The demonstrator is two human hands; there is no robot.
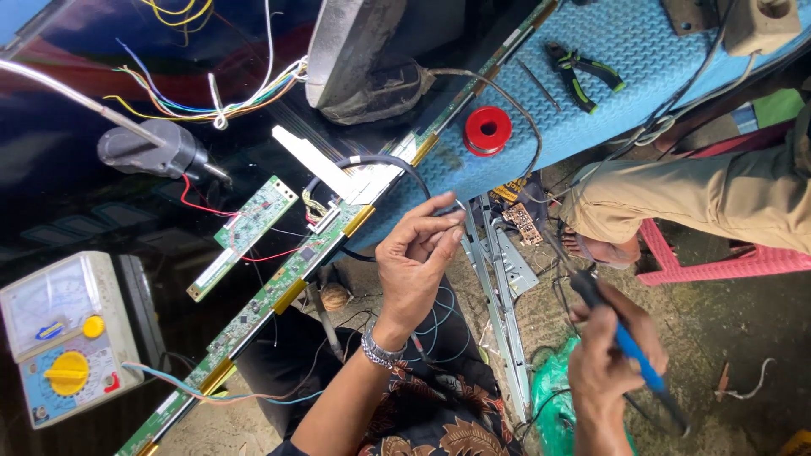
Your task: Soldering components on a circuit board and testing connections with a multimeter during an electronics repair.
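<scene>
My left hand [416, 253] is raised above a long green circuit board strip [279, 291], its fingertips pinched on a thin black cable [384, 160] that loops up from the board. A metal watch sits on that wrist. My right hand [610, 350] is lower right, closed around a blue-handled soldering iron [629, 346] with its black tip pointing up toward the left hand. A smaller green circuit board [245, 232] with red wires lies left of the strip on a dark glossy panel [68, 194].
An analog multimeter [63, 333] with yellow dial sits at lower left. On the blue mat [625, 51] lie a red solder spool [487, 130] and green-handled pliers [583, 72]. Another person's leg [701, 198] rests near a pink stool [718, 262]. Metal brackets [503, 279] lie on the ground.
</scene>
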